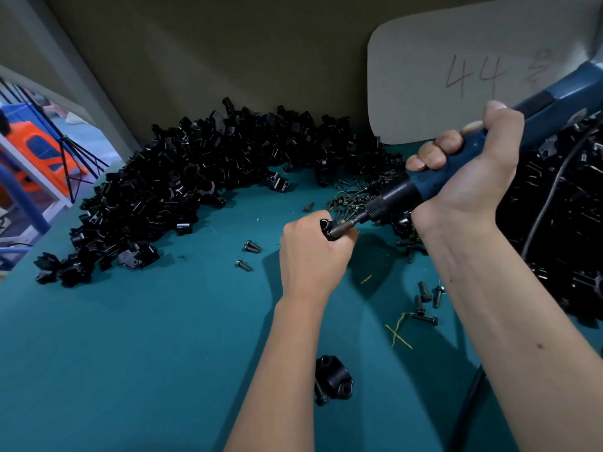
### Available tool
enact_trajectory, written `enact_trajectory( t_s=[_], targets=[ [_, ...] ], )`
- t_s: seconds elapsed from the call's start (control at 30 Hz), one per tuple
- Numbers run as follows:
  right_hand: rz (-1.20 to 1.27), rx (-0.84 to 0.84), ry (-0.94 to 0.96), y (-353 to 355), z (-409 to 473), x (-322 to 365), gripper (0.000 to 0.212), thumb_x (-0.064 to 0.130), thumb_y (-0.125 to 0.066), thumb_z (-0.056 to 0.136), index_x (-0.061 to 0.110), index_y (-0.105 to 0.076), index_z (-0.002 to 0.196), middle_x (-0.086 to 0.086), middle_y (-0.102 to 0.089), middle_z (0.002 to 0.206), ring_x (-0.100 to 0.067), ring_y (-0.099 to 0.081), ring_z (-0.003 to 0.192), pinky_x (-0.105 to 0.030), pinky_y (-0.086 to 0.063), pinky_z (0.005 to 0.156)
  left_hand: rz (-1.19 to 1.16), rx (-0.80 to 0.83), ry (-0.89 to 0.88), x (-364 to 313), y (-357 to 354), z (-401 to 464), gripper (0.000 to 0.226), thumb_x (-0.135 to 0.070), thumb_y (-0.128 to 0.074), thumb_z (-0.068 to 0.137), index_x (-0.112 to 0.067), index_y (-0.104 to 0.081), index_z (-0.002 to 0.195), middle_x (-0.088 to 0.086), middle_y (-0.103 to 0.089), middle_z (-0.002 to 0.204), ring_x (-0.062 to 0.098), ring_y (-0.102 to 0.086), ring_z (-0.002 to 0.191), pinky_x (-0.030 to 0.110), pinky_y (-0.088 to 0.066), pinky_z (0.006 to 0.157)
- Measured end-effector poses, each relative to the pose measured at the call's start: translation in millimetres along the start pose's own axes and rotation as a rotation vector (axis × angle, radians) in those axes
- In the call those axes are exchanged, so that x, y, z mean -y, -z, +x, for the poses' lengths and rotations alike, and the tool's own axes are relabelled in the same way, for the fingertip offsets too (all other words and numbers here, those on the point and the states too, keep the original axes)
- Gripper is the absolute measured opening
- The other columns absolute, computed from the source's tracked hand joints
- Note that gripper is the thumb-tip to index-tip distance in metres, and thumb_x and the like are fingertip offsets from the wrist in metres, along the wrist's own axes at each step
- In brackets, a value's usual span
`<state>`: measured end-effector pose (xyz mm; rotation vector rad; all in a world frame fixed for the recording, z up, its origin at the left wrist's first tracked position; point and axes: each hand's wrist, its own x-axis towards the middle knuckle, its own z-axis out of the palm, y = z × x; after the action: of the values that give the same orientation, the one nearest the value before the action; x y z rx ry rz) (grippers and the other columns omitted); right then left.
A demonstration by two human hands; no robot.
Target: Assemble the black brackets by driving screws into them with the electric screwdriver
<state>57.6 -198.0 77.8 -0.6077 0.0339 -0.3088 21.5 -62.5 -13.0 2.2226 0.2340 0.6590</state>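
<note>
My left hand grips a small black bracket just above the teal table, fingers curled round it so most of it is hidden. My right hand holds the blue electric screwdriver by its handle, tilted down to the left. Its metal bit presses into the bracket at my left fingertips. A separate black bracket with a screw lies on the table between my forearms.
A large heap of black brackets curves across the back of the teal table, with more piled at the right. Loose screws lie behind the tool and near my right forearm. A grey board marked "44" leans on the wall.
</note>
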Motion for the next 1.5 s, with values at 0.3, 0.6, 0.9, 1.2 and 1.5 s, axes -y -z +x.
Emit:
enact_trajectory(
  t_s=[0.3,0.6,0.9,1.2,1.5],
  targets=[
    [-0.01,0.03,0.047,-3,-3,-1,0.03,0.025,-0.055,0.101,0.016,-0.04,0.077,-0.001,-0.042,0.062,-0.017,-0.037,0.049,-0.029,-0.036,0.051,-0.029,0.015,0.04,1,0,1,0.036,-0.038,-0.057,0.065,-0.019,-0.029,0.055,-0.005,-0.029,0.045,0.019,-0.027,0.049,0.027,-0.014,0.041],
    [0.042,-0.073,-0.041,1,-2,2,0.032,0.027,-0.059,0.1,0.018,-0.041,0.075,0.001,-0.043,0.062,-0.015,-0.037,0.049,-0.027,-0.037,0.05,-0.078,0.0,0.009,2,-1,-1,0.037,-0.034,-0.06,0.067,-0.017,-0.029,0.056,-0.002,-0.031,0.048,0.019,-0.021,0.051,0.034,-0.019,0.046],
    [0.114,-0.084,-0.081,5,4,12,0.034,0.034,-0.062,0.097,0.02,-0.042,0.073,0.003,-0.046,0.062,-0.013,-0.04,0.048,-0.026,-0.039,0.048,0.018,-0.141,-0.24,-8,7,2,0.05,-0.019,-0.077,0.082,-0.02,-0.031,0.061,-0.011,-0.026,0.054,0.02,-0.026,0.054,0.034,-0.016,0.055],
    [0.296,0.102,-0.239,-1,6,18,0.046,0.058,-0.06,0.098,0.02,-0.049,0.074,0.007,-0.048,0.062,-0.008,-0.044,0.047,-0.023,-0.043,0.047,-0.246,-0.203,-0.211,-6,15,7,0.048,-0.019,-0.07,0.082,-0.016,-0.029,0.058,-0.011,-0.025,0.052,0.01,-0.021,0.05,0.028,-0.018,0.049],
    [-0.633,0.172,-0.403,6,9,-10,0.04,0.024,-0.083,0.086,0.009,-0.055,0.109,-0.008,-0.064,0.086,-0.016,-0.061,0.052,-0.031,-0.056,0.053,-1.484,-0.043,0.67,15,43,24,0.041,-0.044,-0.041,0.101,-0.016,-0.041,0.071,0.002,-0.034,0.06,0.012,-0.025,0.044,0.022,-0.023,0.036]
  ],
)
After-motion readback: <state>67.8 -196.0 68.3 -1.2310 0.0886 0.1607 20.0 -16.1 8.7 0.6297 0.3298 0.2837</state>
